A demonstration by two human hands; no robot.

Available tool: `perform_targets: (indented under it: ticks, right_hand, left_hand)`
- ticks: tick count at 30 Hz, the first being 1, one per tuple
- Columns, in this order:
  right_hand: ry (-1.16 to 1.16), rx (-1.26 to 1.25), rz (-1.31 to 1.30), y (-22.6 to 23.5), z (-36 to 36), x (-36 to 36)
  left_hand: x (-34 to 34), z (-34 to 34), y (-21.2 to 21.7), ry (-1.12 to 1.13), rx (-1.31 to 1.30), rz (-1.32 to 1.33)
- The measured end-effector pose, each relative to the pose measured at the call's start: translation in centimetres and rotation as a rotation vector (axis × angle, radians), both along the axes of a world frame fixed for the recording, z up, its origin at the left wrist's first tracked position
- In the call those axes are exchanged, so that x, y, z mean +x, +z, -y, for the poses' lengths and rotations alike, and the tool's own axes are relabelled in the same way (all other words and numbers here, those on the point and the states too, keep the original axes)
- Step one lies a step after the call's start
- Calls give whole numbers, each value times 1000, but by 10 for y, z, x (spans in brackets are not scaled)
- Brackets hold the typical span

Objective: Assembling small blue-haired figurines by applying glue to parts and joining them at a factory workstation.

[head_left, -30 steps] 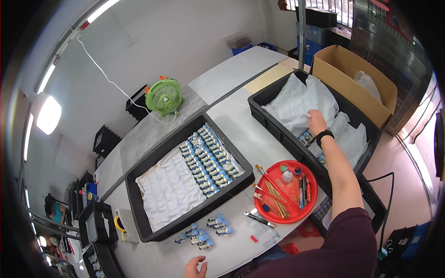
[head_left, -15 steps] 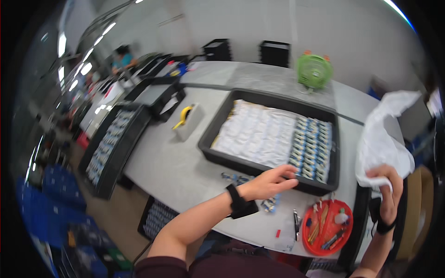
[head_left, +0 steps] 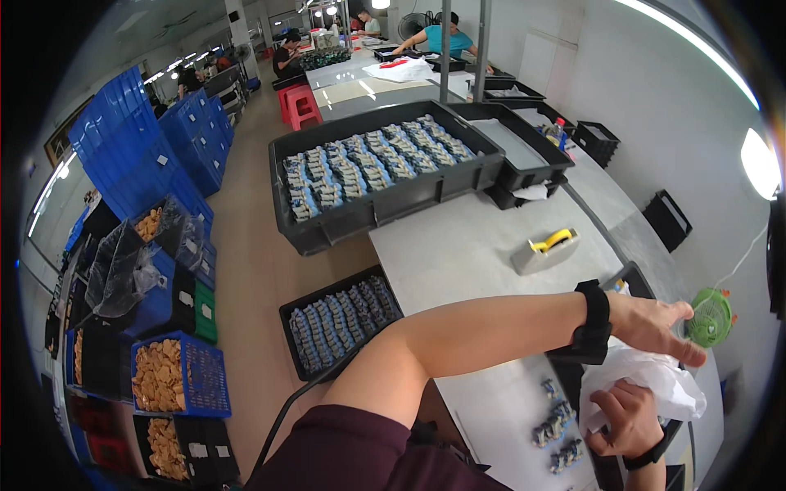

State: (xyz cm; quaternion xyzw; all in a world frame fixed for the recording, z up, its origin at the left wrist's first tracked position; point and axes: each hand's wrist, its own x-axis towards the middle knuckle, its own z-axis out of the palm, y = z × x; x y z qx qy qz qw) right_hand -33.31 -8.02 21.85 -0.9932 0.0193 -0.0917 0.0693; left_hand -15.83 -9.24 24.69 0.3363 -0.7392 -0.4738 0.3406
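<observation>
White crumpled sheet (head_left: 647,378) — thin plastic or paper, I cannot tell which — sits at the right edge of the grey table (head_left: 467,245), bunched between both hands. The right hand (head_left: 626,417) is below it, and its grip is clamped on the lower part of the sheet, fingers curled into the folds. The left hand (head_left: 655,327) reaches across the body with a black wristband (head_left: 591,323) on the wrist; its fingers are spread apart and flat, resting on the top of the sheet, not closed on it. Just beyond this hand stands a small green fan (head_left: 711,317). Near the right hand, several small blue-grey parts (head_left: 555,425) lie loose on the table. Farther up the table lies a grey tape dispenser (head_left: 544,250) with a yellow piece on top, and behind it a big black tray (head_left: 327,225) full of rows of the same small parts. On the floor beside the table rests another black tray (head_left: 291,315) with parts, and at the left — blue crates (head_left: 147,164) stacked high.
</observation>
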Motion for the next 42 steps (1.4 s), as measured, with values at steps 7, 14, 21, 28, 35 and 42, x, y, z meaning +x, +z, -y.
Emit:
perform_targets:
  ticks: [7,14,21,28,35,42]
  right_hand:
    - [204,-262,-200,-5,23,229]
    - [525,-435,-120,41,17,429]
    - [639,-231,213,31,6,524]
    - [456,52,317,-30,63,543]
    - [-196,333,-151,-67,107,527]
    - [158,189,1,-67,88,563]
  left_hand:
    - [191,-36,3,128,-48,343]
    - [405,-38,-15,860,-405,187]
    - [566,-177,-29,1454,-165,-684]
    - [536,-262,-88,1593,227,-488]
    - [487,-261,-80,1685,-85,496]
    - [547,-165,-99,1437,67,792]
